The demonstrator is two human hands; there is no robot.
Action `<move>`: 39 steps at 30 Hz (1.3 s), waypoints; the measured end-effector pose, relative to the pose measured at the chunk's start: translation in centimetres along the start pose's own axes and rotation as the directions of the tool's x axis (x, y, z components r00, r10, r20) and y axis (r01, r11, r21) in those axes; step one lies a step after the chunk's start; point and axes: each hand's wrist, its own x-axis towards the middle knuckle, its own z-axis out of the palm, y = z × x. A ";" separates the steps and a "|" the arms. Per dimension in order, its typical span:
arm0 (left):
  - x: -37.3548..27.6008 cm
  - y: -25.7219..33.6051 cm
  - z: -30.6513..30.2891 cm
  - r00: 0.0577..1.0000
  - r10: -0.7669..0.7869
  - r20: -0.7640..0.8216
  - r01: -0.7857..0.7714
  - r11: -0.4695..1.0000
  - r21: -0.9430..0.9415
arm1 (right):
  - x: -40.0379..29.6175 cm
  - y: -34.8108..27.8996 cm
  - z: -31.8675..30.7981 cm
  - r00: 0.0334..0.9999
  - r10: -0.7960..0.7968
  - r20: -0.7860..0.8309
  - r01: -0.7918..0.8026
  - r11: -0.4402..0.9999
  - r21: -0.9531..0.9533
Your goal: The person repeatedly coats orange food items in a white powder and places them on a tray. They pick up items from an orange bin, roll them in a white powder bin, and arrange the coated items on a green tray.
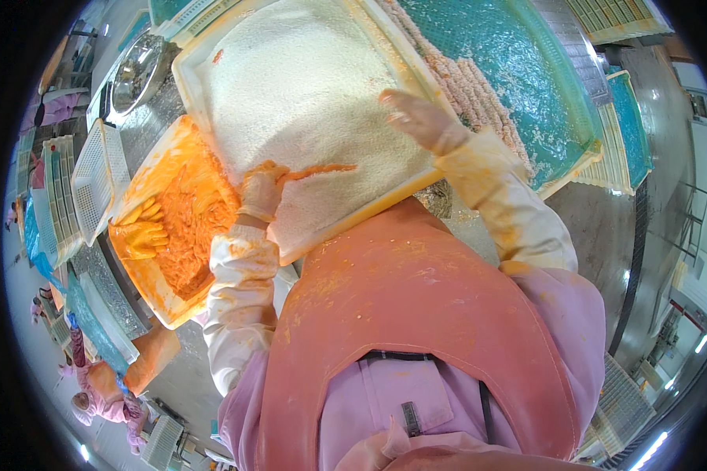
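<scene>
My left hand, in a thin glove smeared orange, holds one end of an orange-coated strip that lies on white crumbs. The crumbs fill a large pale tray. Over the tray's right part, my right hand is gloved and has its fingers apart, with nothing in it. Left of the tray, a tub holds a wet orange mass and orange rubber gloves. Crumb-coated strips lie side by side on a teal mesh tray at the right.
A steel bowl stands at the upper left, above a white perforated basket. Stacked trays stand at the far right. A person in pink is at the lower left, away from me. An apron covers my front, close to the crumb tray.
</scene>
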 end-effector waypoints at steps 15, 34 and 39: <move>-11.2 -16.6 -3.0 0.707 -0.707 -0.010 0.700 0.697 0.157 | 6.7 -9.8 11.5 0.812 0.345 0.472 -0.135 0.896 -0.423; -10.7 -17.8 8.2 0.723 -0.676 0.139 0.686 0.727 -0.035 | 16.8 7.2 -12.4 0.778 0.627 -0.043 -0.588 0.750 0.302; -10.6 -14.5 6.2 0.703 -0.708 0.061 0.681 0.695 0.230 | 18.1 10.8 -12.0 0.732 0.680 -0.035 -0.662 0.722 0.203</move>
